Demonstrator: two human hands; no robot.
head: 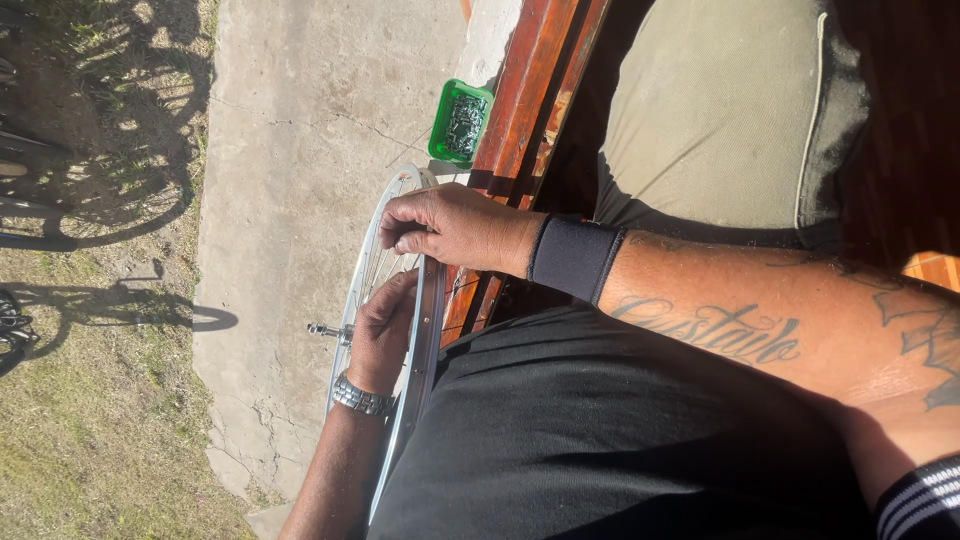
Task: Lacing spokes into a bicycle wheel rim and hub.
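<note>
both hands grip bike wheel rim point(432, 300): right hand point(445, 228) curled over top edge, left hand point(382, 330) w/ metal watch point(360, 398) closed among spokes nr axle point(325, 329). green tray point(460, 122) well apart.

harsh sunlight, deep crisp shadows

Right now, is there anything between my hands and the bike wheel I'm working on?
Nothing visible. Both hands are already on the bicycle wheel: one hand, with the black wristband, grips the rim from above, and the other hand, with the metal watch, rests against the spokes near the axle. The green tray sits clear, beyond the wheel.
</note>
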